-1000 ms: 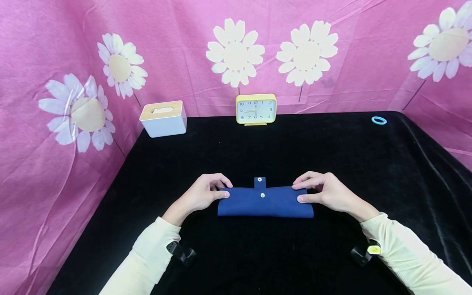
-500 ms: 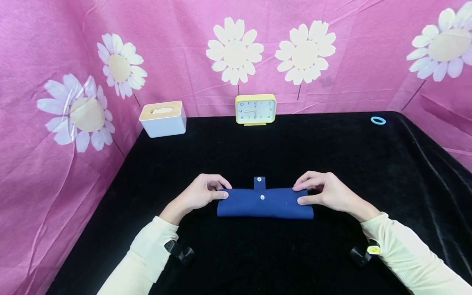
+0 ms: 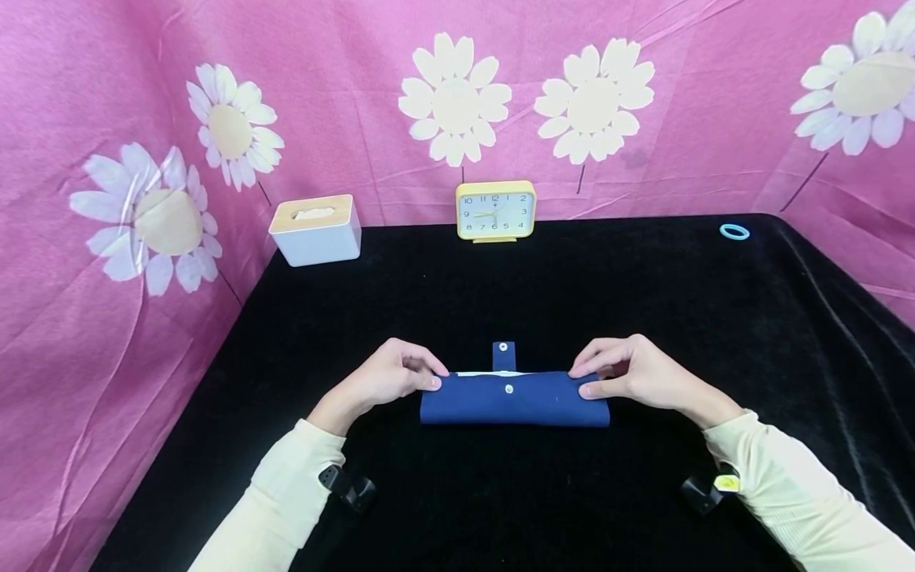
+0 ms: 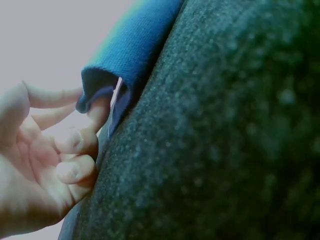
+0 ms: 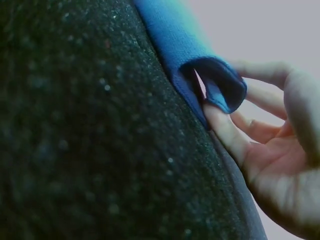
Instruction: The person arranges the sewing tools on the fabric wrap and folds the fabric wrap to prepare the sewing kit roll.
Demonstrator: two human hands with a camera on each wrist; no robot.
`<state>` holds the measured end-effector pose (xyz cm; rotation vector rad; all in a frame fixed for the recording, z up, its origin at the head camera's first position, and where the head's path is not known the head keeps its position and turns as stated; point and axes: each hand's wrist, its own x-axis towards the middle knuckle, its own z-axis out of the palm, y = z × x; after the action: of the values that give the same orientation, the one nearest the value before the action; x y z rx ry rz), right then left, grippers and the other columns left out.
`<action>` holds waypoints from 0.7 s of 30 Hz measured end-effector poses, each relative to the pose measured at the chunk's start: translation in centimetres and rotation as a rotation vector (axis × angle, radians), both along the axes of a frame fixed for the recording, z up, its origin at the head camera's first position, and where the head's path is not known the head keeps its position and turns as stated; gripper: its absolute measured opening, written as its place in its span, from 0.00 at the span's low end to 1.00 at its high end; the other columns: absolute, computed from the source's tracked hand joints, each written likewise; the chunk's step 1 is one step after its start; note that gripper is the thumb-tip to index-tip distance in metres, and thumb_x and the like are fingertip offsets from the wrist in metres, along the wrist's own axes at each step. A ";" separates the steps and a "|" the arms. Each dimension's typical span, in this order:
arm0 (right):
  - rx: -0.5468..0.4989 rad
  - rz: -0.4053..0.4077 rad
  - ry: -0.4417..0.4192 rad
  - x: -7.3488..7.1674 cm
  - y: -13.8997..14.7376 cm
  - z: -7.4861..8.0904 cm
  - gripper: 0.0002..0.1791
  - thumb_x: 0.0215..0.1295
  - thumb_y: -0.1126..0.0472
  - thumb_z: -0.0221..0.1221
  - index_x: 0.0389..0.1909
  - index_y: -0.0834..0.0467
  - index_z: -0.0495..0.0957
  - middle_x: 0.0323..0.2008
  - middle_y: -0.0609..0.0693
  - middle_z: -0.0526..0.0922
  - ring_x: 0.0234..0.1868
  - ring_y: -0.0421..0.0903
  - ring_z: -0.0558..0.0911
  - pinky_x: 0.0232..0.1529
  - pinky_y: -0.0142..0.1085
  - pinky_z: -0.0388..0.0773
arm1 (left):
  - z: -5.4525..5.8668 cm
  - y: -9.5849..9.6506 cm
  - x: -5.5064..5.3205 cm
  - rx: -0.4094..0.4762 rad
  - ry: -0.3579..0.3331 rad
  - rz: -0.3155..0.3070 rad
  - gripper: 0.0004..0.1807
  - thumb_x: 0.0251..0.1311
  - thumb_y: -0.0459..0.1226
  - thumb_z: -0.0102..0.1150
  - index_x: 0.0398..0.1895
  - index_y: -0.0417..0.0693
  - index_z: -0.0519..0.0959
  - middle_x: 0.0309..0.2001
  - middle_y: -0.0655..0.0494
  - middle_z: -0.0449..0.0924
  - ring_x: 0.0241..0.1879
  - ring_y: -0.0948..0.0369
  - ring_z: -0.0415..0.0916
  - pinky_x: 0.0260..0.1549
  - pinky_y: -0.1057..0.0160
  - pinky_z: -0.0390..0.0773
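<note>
A folded navy-blue cloth roll (image 3: 511, 409) lies across the black-covered table, a metal snap on its front. From its far side sticks up a short tab (image 3: 503, 355) with a second snap. Between tab and front layer shows a thin white strip (image 3: 492, 373). My left hand (image 3: 384, 380) pinches the roll's far left corner between thumb and fingers; my right hand (image 3: 643, 375) does the same at the far right corner. Both wrist views look into the ends of the roll, where the cloth (image 4: 137, 42) curls over a pale inner layer; in the right wrist view the cloth edge (image 5: 220, 97) bends inward at the fingers.
At the back of the black tablecloth (image 3: 572, 294) stand a tissue box (image 3: 318, 242) on the left and a yellow clock (image 3: 496, 211) in the middle. A light-blue ring (image 3: 734, 232) lies at the back right. Pink flowered curtain (image 3: 343, 95) surrounds the table.
The roll's upper edge has come slightly toward me, with both hands still pinching its corners. A white strip now shows below the tab, where blue cloth covered it before.
</note>
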<state>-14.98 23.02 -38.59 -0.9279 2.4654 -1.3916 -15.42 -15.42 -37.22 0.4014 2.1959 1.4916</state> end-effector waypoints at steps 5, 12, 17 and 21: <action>-0.004 0.051 -0.016 0.1 0.1 0.2 0.11 0.56 0.67 0.71 0.42 0.57 0.89 0.41 0.52 0.84 0.38 0.39 0.84 0.36 0.34 0.83 | 0.1 0.0 0.0 -0.033 0.010 -0.027 0.09 0.57 0.28 0.66 0.41 0.35 0.86 0.17 0.63 0.69 0.17 0.65 0.57 0.19 0.69 0.59; 0.002 0.063 -0.027 0.2 0.1 0.3 0.11 0.57 0.66 0.71 0.41 0.56 0.90 0.41 0.52 0.84 0.39 0.38 0.82 0.35 0.34 0.82 | 0.1 -0.1 0.1 -0.069 0.040 -0.031 0.08 0.58 0.30 0.67 0.40 0.39 0.88 0.25 0.57 0.83 0.22 0.64 0.70 0.25 0.68 0.68; 0.050 0.028 0.006 0.2 0.0 0.3 0.10 0.56 0.64 0.72 0.41 0.54 0.90 0.41 0.50 0.85 0.37 0.37 0.83 0.36 0.32 0.82 | -0.1 0.1 0.1 -0.103 0.119 -0.026 0.07 0.58 0.30 0.68 0.39 0.41 0.88 0.36 0.50 0.89 0.35 0.64 0.81 0.41 0.64 0.79; 0.098 -0.001 0.050 0.1 -0.1 0.3 0.10 0.57 0.63 0.72 0.40 0.52 0.90 0.40 0.47 0.86 0.36 0.37 0.80 0.36 0.31 0.80 | -0.3 0.2 0.0 -0.113 0.159 -0.002 0.07 0.57 0.30 0.69 0.39 0.41 0.88 0.31 0.50 0.88 0.33 0.65 0.79 0.40 0.64 0.78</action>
<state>-14.88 22.92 -38.29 -0.9519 2.5450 -1.2492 -15.42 -15.22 -37.50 0.4994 2.3895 1.3681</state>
